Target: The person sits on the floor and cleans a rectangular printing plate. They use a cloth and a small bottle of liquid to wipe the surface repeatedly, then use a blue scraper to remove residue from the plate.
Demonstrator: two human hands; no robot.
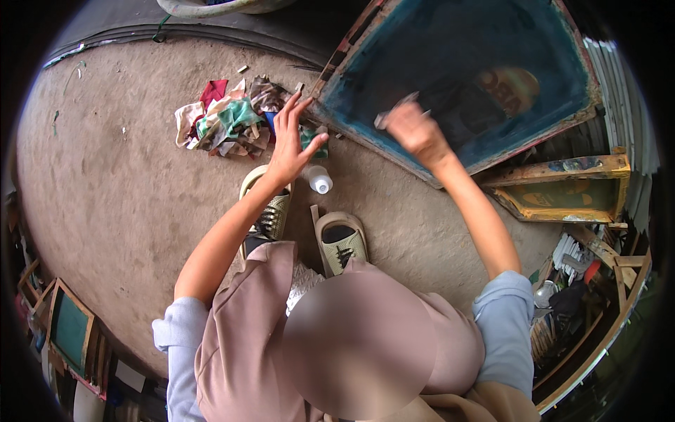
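A large screen-printing frame (429, 53) with blue mesh stands tilted at the upper right, a rounded emblem showing on it. My right hand (420, 135) is closed round a crumpled pale rag (388, 118) at the lower part of the mesh. Motion smears this hand, so I cannot tell how firmly the rag presses. My left hand (287, 144) hovers with fingers spread near the frame's left corner, holding nothing. Beyond it lies a heap of coloured cloth scraps (235, 116). A white plastic bottle (320, 181) sits just below that hand, by my shoes.
A smaller yellow wooden screen frame (562, 184) leans at the right. Below it is a wooden-edged holder with mixed items (562, 288). A green-meshed frame (70, 327) stands at the lower left. Bare concrete floor (105, 176) spreads left; a pale basin (211, 7) is at the top.
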